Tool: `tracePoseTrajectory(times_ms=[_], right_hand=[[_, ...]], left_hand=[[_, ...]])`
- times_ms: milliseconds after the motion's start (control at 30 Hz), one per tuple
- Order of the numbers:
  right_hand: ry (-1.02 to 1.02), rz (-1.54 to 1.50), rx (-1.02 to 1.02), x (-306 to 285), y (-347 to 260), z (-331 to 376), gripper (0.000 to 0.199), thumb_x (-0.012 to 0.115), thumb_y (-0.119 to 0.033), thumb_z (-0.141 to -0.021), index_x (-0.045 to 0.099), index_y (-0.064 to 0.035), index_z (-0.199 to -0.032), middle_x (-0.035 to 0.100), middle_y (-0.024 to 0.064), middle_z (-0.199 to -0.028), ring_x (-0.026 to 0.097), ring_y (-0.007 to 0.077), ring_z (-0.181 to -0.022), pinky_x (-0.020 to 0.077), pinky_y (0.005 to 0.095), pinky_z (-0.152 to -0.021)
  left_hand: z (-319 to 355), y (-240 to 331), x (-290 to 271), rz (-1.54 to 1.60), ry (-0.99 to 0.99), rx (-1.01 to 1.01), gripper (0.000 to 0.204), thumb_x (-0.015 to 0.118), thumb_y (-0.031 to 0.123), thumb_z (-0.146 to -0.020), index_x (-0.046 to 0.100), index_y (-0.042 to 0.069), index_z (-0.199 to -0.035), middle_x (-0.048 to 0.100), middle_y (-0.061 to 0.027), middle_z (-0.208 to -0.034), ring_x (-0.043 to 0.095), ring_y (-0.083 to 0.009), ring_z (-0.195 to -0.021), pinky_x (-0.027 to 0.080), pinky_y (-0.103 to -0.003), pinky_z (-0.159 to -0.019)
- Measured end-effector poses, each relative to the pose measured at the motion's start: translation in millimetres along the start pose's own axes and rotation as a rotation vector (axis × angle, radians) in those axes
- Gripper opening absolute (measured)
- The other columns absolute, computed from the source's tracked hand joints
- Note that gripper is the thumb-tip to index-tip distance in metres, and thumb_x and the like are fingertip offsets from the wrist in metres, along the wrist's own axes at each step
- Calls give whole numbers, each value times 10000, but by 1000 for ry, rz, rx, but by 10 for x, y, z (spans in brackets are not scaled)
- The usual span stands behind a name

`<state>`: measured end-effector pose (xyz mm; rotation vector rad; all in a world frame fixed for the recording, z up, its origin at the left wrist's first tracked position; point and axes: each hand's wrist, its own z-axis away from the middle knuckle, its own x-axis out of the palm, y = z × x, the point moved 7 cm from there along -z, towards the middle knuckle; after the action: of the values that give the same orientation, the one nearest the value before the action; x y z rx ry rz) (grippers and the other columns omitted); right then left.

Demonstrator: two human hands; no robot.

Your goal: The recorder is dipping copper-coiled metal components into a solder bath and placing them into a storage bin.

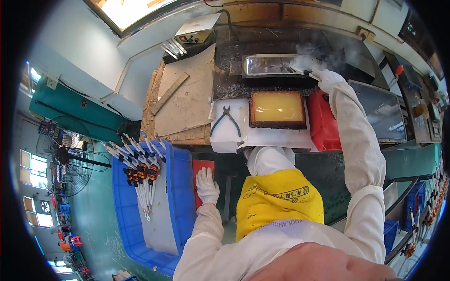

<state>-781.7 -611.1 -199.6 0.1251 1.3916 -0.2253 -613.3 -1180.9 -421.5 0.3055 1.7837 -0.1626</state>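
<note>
My right hand (330, 80), in a white glove, reaches to the right end of a long metal trough (276, 77) holding shiny, silvery liquid. Its fingers are closed around a small piece with dark and pale parts, too small and smoky to name. White smoke (309, 58) rises there. My left hand (207, 185), also gloved, lies flat with fingers stretched on a red board-like surface (203, 165) beside a blue plastic crate (180, 201). Inside the crate are several copper-wound coils (143, 173) with white sleeved leads and black bands.
In front of the trough sits a rectangular pan of yellowish liquid (277, 107), with a red container (323, 122) to its right. Green-handled cutting pliers (226, 121) lie on white paper. A wooden strip (170, 93) rests on cardboard; a control box (194, 36) stands behind. A fan (65, 154) is at left.
</note>
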Motion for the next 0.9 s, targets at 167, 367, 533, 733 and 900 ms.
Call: tracePoseTrajectory(times_ms=[167, 367, 533, 733, 900], right_hand=[[46, -14, 22, -15, 13, 19, 604, 549, -98, -863, 526, -277, -1439, 619, 170, -1296, 595, 377, -1208, 474, 463, -1026], [61, -12, 64, 26, 61, 8, 582, 528, -103, -878, 525, -290, -1429, 613, 153, -1311, 596, 373, -1212, 482, 477, -1014], [134, -4, 53, 20, 81, 4, 581, 525, -109, -882, 517, -299, -1430, 613, 153, -1305, 614, 390, -1177, 499, 499, -987], [168, -13, 37, -42, 64, 49, 521, 577, -188, -867, 561, -252, -1383, 622, 151, -1272, 624, 388, -1155, 510, 497, -972], [268, -28, -3, -227, 10, 181, 491, 629, -283, -864, 577, -233, -1350, 624, 150, -1265, 628, 393, -1146, 518, 500, -957]], left_hand=[[-9, 6, -15, -9, 7, 10, 780, 717, 127, -763, 414, 69, -1479, 439, -171, -1503, 399, -409, -1383, 300, -540, -1188], [-6, -9, -6, -14, 16, 1, 728, 722, 119, -753, 465, 52, -1431, 471, -182, -1462, 429, -408, -1351, 315, -538, -1179], [-3, -25, 23, -20, -24, -21, 762, 717, 140, -770, 427, 68, -1471, 432, -163, -1510, 381, -395, -1402, 273, -527, -1210], [-4, 0, -47, -7, 27, 3, 735, 716, 124, -746, 459, 62, -1432, 470, -187, -1461, 431, -405, -1351, 313, -534, -1181], [11, -23, -40, 6, 38, 4, 747, 716, 128, -744, 448, 62, -1439, 465, -185, -1465, 421, -403, -1360, 308, -533, -1184]])
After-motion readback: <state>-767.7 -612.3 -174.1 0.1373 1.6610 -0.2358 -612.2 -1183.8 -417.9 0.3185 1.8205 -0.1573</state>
